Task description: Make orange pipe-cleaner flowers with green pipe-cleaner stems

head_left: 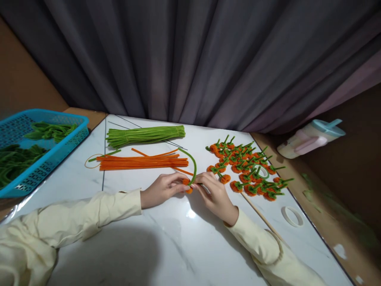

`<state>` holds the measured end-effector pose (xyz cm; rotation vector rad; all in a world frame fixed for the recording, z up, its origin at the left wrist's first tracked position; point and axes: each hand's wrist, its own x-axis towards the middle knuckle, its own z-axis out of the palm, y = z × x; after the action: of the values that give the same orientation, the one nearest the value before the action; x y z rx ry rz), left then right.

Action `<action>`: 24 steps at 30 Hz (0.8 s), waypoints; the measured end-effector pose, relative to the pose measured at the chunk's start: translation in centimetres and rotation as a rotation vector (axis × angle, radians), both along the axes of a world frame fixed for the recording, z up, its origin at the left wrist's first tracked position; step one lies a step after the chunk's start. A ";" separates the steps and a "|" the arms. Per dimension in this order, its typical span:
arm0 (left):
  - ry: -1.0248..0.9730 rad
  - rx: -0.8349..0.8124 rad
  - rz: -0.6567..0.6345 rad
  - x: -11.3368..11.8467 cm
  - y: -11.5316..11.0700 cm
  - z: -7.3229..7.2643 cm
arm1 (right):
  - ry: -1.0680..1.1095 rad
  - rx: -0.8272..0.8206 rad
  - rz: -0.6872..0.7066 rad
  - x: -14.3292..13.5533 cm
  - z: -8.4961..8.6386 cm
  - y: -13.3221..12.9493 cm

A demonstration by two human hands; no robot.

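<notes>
Near the middle of the table, my left hand (165, 188) is closed on a small orange pipe-cleaner pumpkin (186, 182), partly hidden by the fingers. A green pipe cleaner (195, 165) rises from it and arcs up and to the left. My right hand (214, 194) pinches the green pipe cleaner where it meets the pumpkin. Just beyond the hands lies a bundle of orange pipe cleaners (143, 162), with a few loose ones around it. Farther back is a tied bundle of green pipe cleaners (145, 136).
Many finished orange pumpkins with green stems (250, 176) crowd the right side, around a tape roll (260, 171). A white ring (292, 216) and a thin wooden stick (258, 212) lie nearby. A blue basket (80, 127) holds green pieces at left. A tumbler (309, 139) stands far right.
</notes>
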<state>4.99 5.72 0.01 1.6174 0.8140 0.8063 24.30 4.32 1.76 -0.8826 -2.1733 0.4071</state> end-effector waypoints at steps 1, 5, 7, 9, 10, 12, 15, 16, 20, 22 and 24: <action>0.031 0.052 0.012 -0.1 0.0 0.0 | 0.005 -0.037 0.000 -0.1 0.0 -0.1; 0.063 0.178 0.035 -0.2 -0.1 -0.2 | 0.034 -0.214 0.028 -0.2 0.4 -0.2; 0.054 0.194 0.044 -0.2 -0.1 -0.4 | 0.081 -0.349 0.003 -0.2 0.8 -0.3; 0.059 0.236 0.046 -0.2 -0.2 -0.5 | 0.135 -0.493 -0.022 -0.4 1.2 -0.3; 0.071 0.276 0.047 -0.2 -0.2 -0.5 | 0.155 -0.556 -0.032 -0.5 1.4 -0.3; 0.104 0.381 0.051 -0.3 -0.2 -0.5 | 0.174 -0.666 -0.042 -0.6 1.7 -0.3; 0.133 0.504 0.050 -0.3 -0.3 -0.5 | 0.166 -0.781 -0.030 -0.6 1.9 -0.2; 0.133 0.528 0.045 -0.3 -0.3 -0.5 | 0.160 -0.800 -0.019 -0.5 1.9 -0.2; 0.116 0.603 0.016 -0.4 -0.3 -0.7 | 0.143 -0.828 -0.007 -0.4 1.9 -0.4; 0.109 0.636 -0.007 -0.4 -0.4 -0.8 | 0.106 -0.830 -0.042 -0.4 1.9 -0.6; 0.105 0.669 -0.030 -0.5 -0.5 -0.9 | 0.023 -0.818 -0.061 -0.4 2.1 -0.8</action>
<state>4.54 5.26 -0.87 2.2691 0.6175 1.0469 23.93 3.54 3.84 -1.3472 -1.9372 1.3171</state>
